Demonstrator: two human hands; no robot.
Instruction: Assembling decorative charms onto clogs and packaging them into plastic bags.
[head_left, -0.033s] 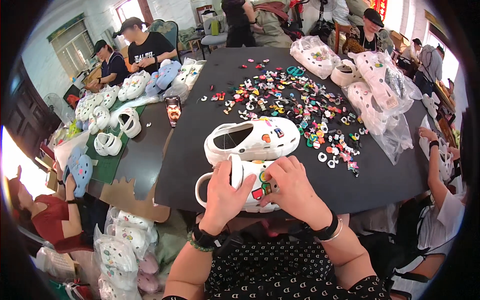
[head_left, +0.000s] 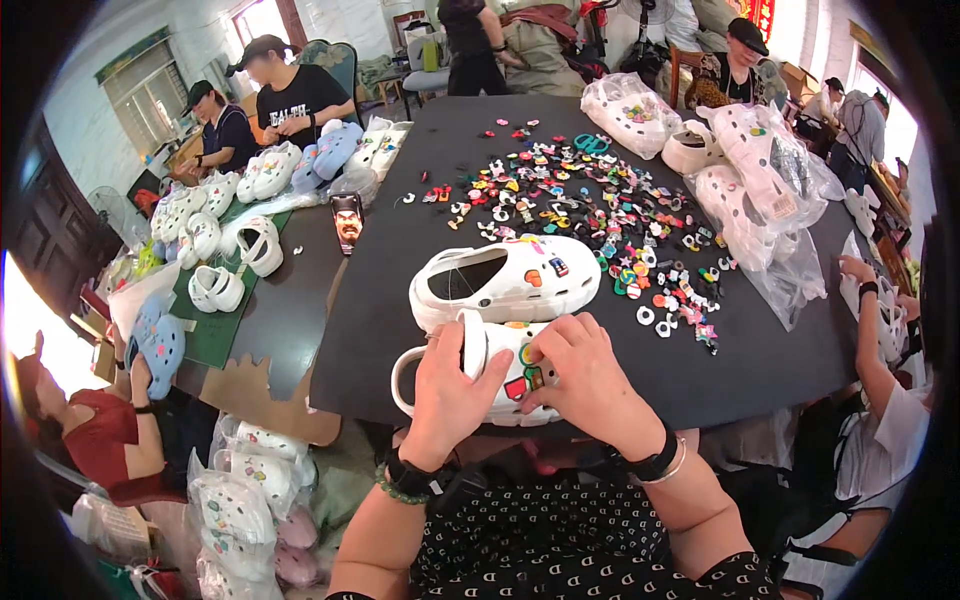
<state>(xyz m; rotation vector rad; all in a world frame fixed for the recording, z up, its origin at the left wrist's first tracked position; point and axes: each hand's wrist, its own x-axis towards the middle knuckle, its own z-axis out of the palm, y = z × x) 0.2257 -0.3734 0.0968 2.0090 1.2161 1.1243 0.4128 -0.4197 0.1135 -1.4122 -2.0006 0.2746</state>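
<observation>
A white clog [head_left: 497,408] with colourful charms lies sideways at the table's near edge. My left hand [head_left: 447,390] grips it around the heel opening, with the thumb on its upper. Over the toe, my right hand [head_left: 590,375] curls its thumb and forefinger around a small green-and-brown shoe charm [head_left: 536,379], partly hidden by the fingers. Beside that charm sits a red one [head_left: 515,388] on the clog. Just beyond my hands rests a second white clog [head_left: 510,285], also decorated with charms.
A wide spread of loose charms [head_left: 600,205] covers the middle of the dark table [head_left: 370,330]. Teal scissors [head_left: 592,144] lie among them. Bagged white clogs [head_left: 735,215] stand at right. Co-workers sit on both sides; one at left holds a blue clog [head_left: 160,340].
My hands and the clog stay in place. At left, the co-worker's blue clog has turned slightly; the standing person at the back has shifted an arm.
</observation>
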